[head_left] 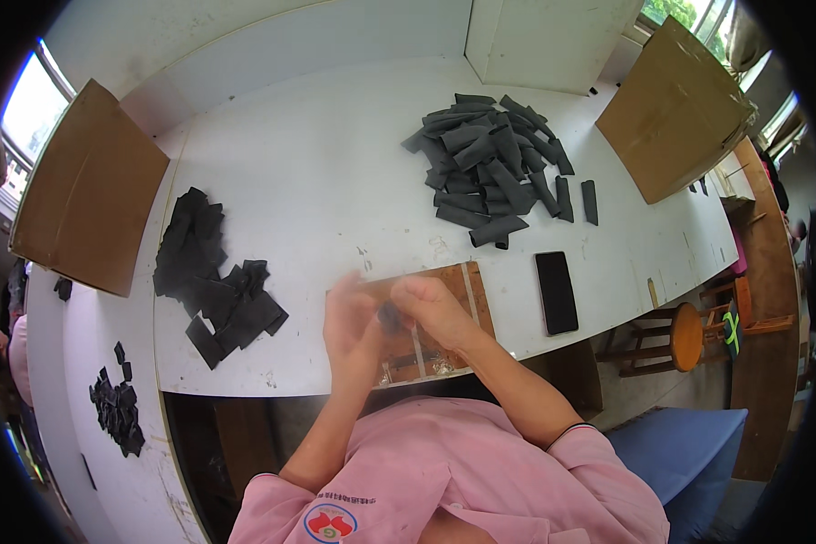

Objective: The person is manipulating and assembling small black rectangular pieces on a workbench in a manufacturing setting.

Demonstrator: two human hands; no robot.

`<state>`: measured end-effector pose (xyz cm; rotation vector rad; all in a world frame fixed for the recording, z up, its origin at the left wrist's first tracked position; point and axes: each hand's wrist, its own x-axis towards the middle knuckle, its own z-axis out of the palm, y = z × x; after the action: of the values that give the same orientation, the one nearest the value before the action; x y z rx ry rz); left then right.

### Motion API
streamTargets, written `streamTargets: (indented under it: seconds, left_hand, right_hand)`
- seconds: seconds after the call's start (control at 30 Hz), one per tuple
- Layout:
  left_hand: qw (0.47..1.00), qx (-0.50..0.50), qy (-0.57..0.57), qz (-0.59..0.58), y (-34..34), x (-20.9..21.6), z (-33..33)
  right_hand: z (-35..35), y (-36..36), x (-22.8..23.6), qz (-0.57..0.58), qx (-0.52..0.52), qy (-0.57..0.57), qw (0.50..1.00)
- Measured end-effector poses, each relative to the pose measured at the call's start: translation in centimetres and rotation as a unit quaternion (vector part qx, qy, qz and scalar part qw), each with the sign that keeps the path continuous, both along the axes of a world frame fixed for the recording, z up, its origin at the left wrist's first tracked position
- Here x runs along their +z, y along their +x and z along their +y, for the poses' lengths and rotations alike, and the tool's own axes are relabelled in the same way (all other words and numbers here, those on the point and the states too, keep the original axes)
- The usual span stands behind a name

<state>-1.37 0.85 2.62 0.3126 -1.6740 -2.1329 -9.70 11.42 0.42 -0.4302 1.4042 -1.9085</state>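
Above a wooden board (477, 292) at the table's front edge, my two hands are close together. My right hand (433, 311) is closed, its fingertips pinching a small dark piece (389, 316) of what looks like black fabric or foam. On the other side of that piece is my left hand (346, 319), its fingers smeared by motion; whether they grip it I cannot tell. Flat black sheet pieces (238, 306) lie in a loose heap to the left. Farther off on the right is a pile of rolled black tubes (480, 150).
A black phone (556, 293) lies right of the board. Cardboard boxes stand at the left (91, 190) and far right (675, 109). More small black pieces (116, 412) rest on the side table at left. A round wooden stool (673, 336) is beyond the table's right edge.
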Motion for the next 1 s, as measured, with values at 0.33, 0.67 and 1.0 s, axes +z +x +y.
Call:
streamTargets:
  seconds: [0.33, 0.67, 1.0]
  left_hand:
    - [0.995, -0.006, -0.026, 0.100, 0.3, 1.8, -0.2]
    - [0.996, -0.027, 0.044, 0.072, 0.4, 0.2, -0.1]
    - [0.986, -0.126, -0.108, -0.023, -1.1, 0.3, -0.7]
  right_hand:
    - [2.0, 1.3, 6.6, 0.439, -0.113, 0.084, 0.887]
    - [1.8, 1.2, 1.9, 0.606, -0.042, 0.253, 0.753]
    - [1.7, 1.3, -0.5, 0.556, -0.054, 0.213, 0.801]
